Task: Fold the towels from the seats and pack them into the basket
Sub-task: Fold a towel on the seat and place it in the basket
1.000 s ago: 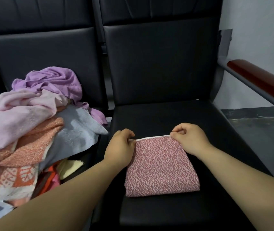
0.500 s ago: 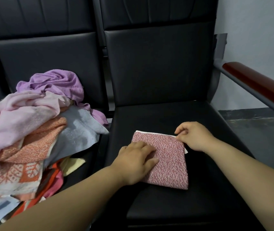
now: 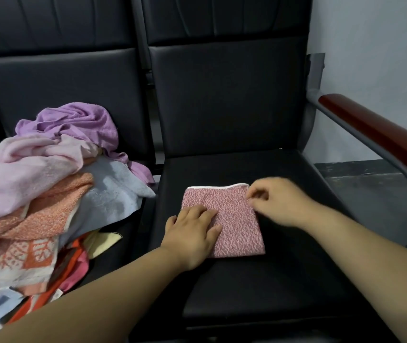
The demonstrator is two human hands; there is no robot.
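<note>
Towel [image 3: 237, 219] now lies folded narrower than before on the seat [image 3: 271, 280], left hand [image 3: 192, 233] pressing it flat-fingered, right hand [image 3: 279, 201] blurred at its corner, grip unclear; packing likely follows.

Folded terry towel [image 3: 232, 219], red-and-white speckled with a white hem; black leatherette seat [image 3: 234, 167]; crumpled lilac towel [image 3: 73, 122]; pale pink towel [image 3: 11, 169]; orange leaf-print towel [image 3: 21, 258]; reddish-brown wooden armrest [image 3: 375, 134].

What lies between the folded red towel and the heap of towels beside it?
In the head view, only bare black seat cushion and the gap between seats separate the folded red towel from the heap of towels.
</note>
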